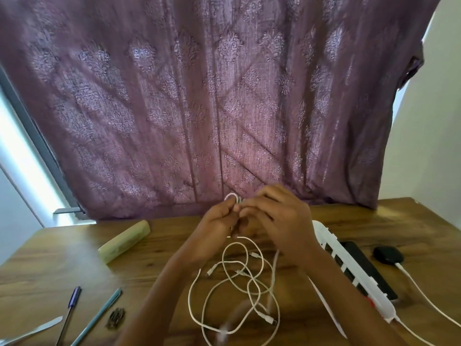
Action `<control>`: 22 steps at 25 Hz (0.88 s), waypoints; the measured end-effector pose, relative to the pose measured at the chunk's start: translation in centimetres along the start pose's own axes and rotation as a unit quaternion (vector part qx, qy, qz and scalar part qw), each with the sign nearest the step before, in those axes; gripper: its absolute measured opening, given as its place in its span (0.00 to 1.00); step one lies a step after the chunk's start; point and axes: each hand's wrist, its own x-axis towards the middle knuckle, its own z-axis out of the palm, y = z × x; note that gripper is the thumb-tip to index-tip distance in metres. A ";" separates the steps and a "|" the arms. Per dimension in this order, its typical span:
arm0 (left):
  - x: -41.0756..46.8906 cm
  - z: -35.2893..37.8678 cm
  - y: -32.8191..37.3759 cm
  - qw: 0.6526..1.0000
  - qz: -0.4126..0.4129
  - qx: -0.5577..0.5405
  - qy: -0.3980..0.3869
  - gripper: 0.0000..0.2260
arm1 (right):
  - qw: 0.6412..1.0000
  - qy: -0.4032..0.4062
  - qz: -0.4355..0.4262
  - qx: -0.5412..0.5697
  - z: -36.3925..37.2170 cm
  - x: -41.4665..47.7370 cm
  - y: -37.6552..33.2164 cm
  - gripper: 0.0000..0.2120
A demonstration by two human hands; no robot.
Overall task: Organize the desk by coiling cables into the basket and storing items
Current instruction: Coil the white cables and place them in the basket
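White cable (233,194) loop between pinching fingers (258,197) of left hand (215,222) and right hand (283,221)

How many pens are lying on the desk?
2. A blue pen and a teal pen lie side by side at the near left of the desk; others may be hidden.

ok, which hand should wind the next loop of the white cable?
Likely right. The left hand pinches the small coil as anchor; the right hand meets it there, with the loose cable trailing below it.
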 end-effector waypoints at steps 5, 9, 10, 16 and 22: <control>-0.3 -0.4 0.7 0.997 -0.034 -0.062 -0.044 0.11 | 0.959 -0.130 0.107 0.226 -0.4 1.3 0.4 0.17; -0.5 -0.5 0.9 0.985 -0.040 -0.161 -0.055 0.12 | 0.907 -0.185 0.186 0.329 -0.7 1.6 0.7 0.08; -0.6 -0.5 0.9 0.982 -0.038 -0.179 -0.052 0.13 | 0.904 -0.169 0.208 0.335 -0.6 1.6 0.6 0.06; -0.6 0.7 0.7 0.997 -0.029 -0.057 0.031 0.16 | 0.889 -0.113 0.287 0.337 0.2 1.5 -0.2 0.12; -0.6 0.4 -0.2 0.972 0.061 0.206 0.093 0.07 | 0.810 -0.097 0.398 0.418 0.1 1.4 -0.9 0.06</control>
